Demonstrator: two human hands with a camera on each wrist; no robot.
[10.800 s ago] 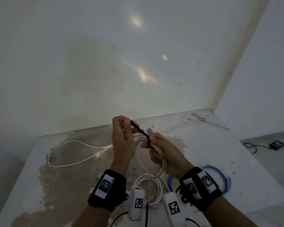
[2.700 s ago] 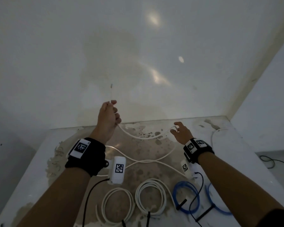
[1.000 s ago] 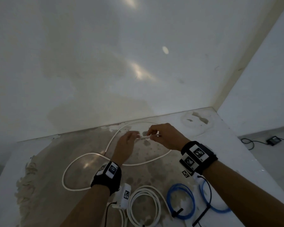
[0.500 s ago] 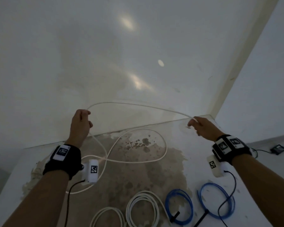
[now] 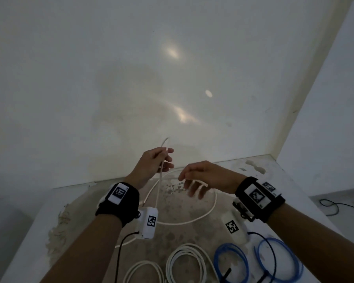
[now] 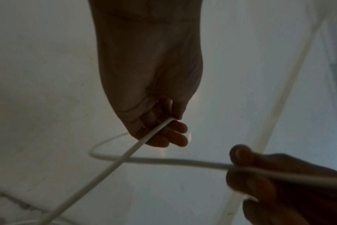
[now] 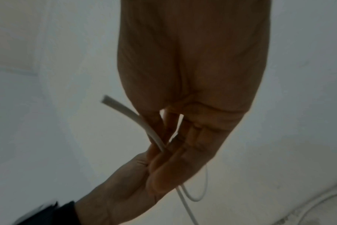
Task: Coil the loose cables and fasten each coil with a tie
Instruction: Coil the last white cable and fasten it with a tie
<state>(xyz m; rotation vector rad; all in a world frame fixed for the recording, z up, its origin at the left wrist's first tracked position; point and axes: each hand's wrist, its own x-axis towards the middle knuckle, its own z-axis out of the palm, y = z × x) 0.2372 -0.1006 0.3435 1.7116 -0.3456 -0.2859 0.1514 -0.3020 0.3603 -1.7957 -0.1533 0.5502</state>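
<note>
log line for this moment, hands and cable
left hand: pinches white cable | right hand: pinches it near cut end | loop on table | coiling, untied

The loose cable (image 5: 194, 220) was white. Near the table's (image 5: 294, 193) front edge lay white coils (image 5: 185, 262) and blue coils (image 5: 231, 260). The table was white with a brown, mottled stain. Both wrist straps (image 5: 119, 203) were black with black-and-white square-patterned tags.
</note>
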